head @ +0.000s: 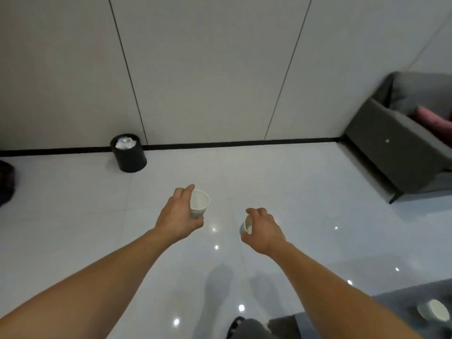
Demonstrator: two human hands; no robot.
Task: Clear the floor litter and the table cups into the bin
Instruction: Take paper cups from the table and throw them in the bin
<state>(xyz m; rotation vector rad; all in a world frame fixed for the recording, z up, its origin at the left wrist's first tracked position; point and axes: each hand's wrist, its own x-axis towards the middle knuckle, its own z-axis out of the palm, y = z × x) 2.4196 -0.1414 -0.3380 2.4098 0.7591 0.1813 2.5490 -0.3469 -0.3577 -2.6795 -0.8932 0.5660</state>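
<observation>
A: Hands both curled. Left hand (179,214) grips a paper cup (199,204), mouth up. Right hand (265,231) grips a second cup (245,226), half hidden by the fingers.

B: Bin (128,157) stands at the wall (208,69), well apart from both. Third cup (433,313) on the desk (401,297) is blurred.

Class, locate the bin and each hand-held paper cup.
black bin (130,160): head view, front wall.
left-hand paper cup (199,201): head view, inner wall.
right-hand paper cup (247,226): head view, open mouth.
</observation>
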